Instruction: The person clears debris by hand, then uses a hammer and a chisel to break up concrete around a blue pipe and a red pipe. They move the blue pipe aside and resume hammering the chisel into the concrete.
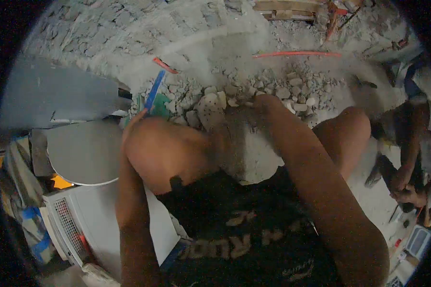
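Observation:
My left hand point(138, 117) shows only partly beyond my raised knee, its fingers closed at the lower end of a long blue strip point(154, 91). Behind that strip lies a green piece point(162, 104) against the rubble. My right hand point(259, 103) reaches down to the near edge of the broken stones point(292, 91), its fingers dim and blurred. I cannot tell whether a stone is in them. Between my hands, a light, dotted shoe point(210, 107) stands close to the rubble.
A grey panel point(62, 93) and a white appliance-like box point(100, 225) stand at left. A red strip point(299, 53) lies along the far floor, below a wooden pallet point(287, 7). At right, another person's hands point(407, 191) are near a grey plastic container point(419, 240).

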{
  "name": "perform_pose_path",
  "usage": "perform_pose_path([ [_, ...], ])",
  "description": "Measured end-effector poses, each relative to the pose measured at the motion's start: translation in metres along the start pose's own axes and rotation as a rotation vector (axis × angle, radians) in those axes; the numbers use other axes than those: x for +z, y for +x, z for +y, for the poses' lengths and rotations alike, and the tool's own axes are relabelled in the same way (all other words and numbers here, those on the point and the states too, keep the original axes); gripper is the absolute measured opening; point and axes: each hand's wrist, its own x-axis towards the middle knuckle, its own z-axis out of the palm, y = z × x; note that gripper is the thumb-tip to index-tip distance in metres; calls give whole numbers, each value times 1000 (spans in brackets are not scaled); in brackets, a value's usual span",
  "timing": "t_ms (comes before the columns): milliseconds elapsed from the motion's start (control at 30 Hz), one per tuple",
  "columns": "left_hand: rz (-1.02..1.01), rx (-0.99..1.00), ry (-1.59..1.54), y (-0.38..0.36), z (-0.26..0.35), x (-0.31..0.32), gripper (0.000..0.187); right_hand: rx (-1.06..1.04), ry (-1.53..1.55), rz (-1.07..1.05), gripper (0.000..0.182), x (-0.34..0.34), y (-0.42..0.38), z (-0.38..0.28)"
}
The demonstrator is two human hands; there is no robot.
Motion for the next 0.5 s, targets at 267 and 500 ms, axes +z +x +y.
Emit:
perform_pose_path([
  [267,-56,162,1415,126,63,88,43,-61,19,438,36,50,-5,15],
  [500,-476,410,2317,313,52,127,49,-23,204,365,30,111,55,16],
])
